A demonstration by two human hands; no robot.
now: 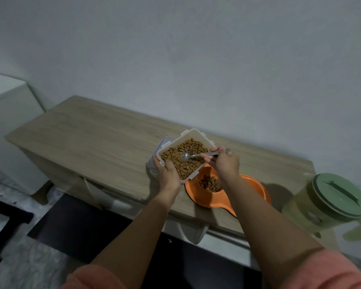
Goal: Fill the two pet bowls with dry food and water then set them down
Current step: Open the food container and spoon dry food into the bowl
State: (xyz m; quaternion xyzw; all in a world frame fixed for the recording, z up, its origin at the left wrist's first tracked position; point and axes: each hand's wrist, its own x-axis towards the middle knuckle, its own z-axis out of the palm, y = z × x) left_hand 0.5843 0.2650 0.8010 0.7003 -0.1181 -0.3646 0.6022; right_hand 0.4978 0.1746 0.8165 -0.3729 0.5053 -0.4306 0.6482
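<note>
A clear plastic food container (193,135) full of brown kibble (183,158) is tilted above the wooden table (88,130). My left hand (167,174) grips its near corner. My right hand (223,161) holds a metal spoon (186,156), whose bowl rests over the kibble in the container. Below and to the right lies an orange double pet bowl (256,188); its left well holds a little kibble (209,182), and my right forearm hides part of the other well.
The container's lid (165,142) lies on the table under the container. A translucent water jug with a green lid (331,195) stands at the table's right end. A white wall runs behind the table. A white cabinet (6,113) stands at the left.
</note>
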